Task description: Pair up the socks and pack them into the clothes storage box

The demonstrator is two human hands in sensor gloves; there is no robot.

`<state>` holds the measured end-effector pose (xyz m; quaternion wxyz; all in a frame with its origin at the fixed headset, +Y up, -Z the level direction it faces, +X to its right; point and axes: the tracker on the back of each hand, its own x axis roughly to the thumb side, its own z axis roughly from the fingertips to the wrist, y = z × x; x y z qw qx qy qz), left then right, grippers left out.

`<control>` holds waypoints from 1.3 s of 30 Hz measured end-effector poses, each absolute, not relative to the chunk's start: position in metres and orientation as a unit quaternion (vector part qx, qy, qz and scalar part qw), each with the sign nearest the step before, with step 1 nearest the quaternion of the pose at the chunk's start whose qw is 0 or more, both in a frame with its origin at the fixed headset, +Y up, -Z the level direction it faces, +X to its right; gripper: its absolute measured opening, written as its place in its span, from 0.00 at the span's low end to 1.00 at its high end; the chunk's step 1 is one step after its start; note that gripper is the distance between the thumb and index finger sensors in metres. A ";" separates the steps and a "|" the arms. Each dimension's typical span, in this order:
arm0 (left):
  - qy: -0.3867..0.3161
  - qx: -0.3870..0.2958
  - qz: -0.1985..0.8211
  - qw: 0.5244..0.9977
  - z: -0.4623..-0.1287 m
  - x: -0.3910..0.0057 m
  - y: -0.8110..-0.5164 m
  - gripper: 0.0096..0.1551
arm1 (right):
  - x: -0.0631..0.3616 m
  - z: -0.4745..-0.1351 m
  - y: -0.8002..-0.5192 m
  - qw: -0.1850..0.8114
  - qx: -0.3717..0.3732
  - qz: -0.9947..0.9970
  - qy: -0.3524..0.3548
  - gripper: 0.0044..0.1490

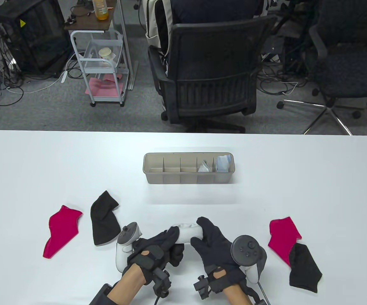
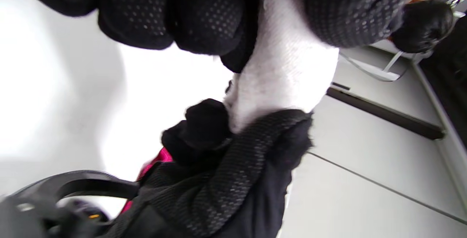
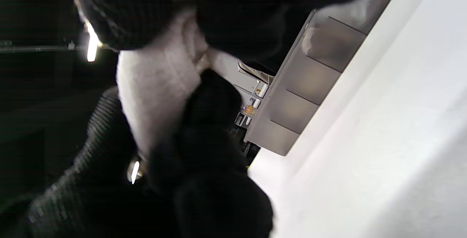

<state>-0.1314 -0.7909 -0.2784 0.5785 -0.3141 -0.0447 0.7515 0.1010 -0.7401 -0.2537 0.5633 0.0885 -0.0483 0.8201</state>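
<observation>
A rolled white sock bundle [image 1: 187,233] is held between both hands near the table's front middle. My left hand [image 1: 166,246] grips its left end and my right hand [image 1: 206,233] curls over its right end. Up close, the white sock bundle [image 2: 288,66] shows between gloved fingers, and the white sock bundle [image 3: 157,84] appears dimly in the right wrist view. The beige storage box [image 1: 188,181] stands beyond, with sock bundles in its two rightmost compartments. A red sock [image 1: 61,231] and a black sock [image 1: 103,217] lie at the left; another red sock [image 1: 282,238] and black sock [image 1: 304,268] lie at the right.
A black office chair [image 1: 208,73] stands behind the table's far edge, with a white cart [image 1: 102,63] to its left. The storage box [image 3: 313,81] has several open compartments on its left side.
</observation>
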 end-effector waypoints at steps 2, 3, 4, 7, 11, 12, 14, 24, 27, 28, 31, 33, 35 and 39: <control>-0.049 -0.307 0.735 0.603 -0.279 -0.133 -0.791 0.43 | 0.103 -0.254 -0.737 0.545 0.095 0.831 -0.057 0.39; -0.051 -0.298 0.725 0.619 -0.280 -0.133 -0.790 0.44 | 0.103 -0.253 -0.735 0.535 0.097 0.837 -0.066 0.39; -0.054 -0.291 0.718 0.630 -0.281 -0.134 -0.789 0.46 | 0.103 -0.253 -0.733 0.522 0.100 0.844 -0.075 0.39; -0.070 -0.282 0.708 0.644 -0.283 -0.135 -0.783 0.50 | 0.104 -0.252 -0.724 0.508 0.108 0.850 -0.087 0.38; -0.119 -0.280 0.696 0.650 -0.290 -0.138 -0.777 0.52 | 0.112 -0.253 -0.702 0.454 0.097 0.874 -0.144 0.37; -0.123 -0.272 0.688 0.661 -0.292 -0.140 -0.776 0.52 | 0.113 -0.254 -0.697 0.444 0.090 0.878 -0.155 0.37; -0.124 -0.237 0.660 0.702 -0.294 -0.146 -0.771 0.51 | 0.117 -0.260 -0.683 0.433 0.081 0.882 -0.169 0.37; -0.150 -0.162 0.472 0.854 -0.298 -0.163 -0.757 0.51 | 0.098 -0.293 -0.569 0.242 0.053 0.926 -0.283 0.36; -0.146 -0.172 0.467 0.855 -0.300 -0.164 -0.759 0.50 | 0.087 -0.315 -0.544 0.223 0.039 0.931 -0.286 0.35; -0.146 -0.172 0.468 0.854 -0.300 -0.164 -0.759 0.50 | 0.082 -0.324 -0.538 0.218 0.029 0.933 -0.285 0.35; -0.146 -0.167 0.473 0.853 -0.299 -0.165 -0.756 0.50 | 0.072 -0.351 -0.529 0.196 0.012 0.941 -0.277 0.35; -0.147 -0.165 0.473 0.853 -0.298 -0.165 -0.755 0.50 | 0.066 -0.368 -0.529 0.179 -0.002 0.946 -0.270 0.35; -0.144 -0.168 0.471 0.854 -0.298 -0.165 -0.755 0.50 | 0.060 -0.388 -0.536 0.169 -0.019 0.952 -0.256 0.35; -0.137 -0.179 0.467 0.855 -0.298 -0.166 -0.758 0.50 | 0.051 -0.418 -0.560 0.150 -0.041 0.962 -0.226 0.34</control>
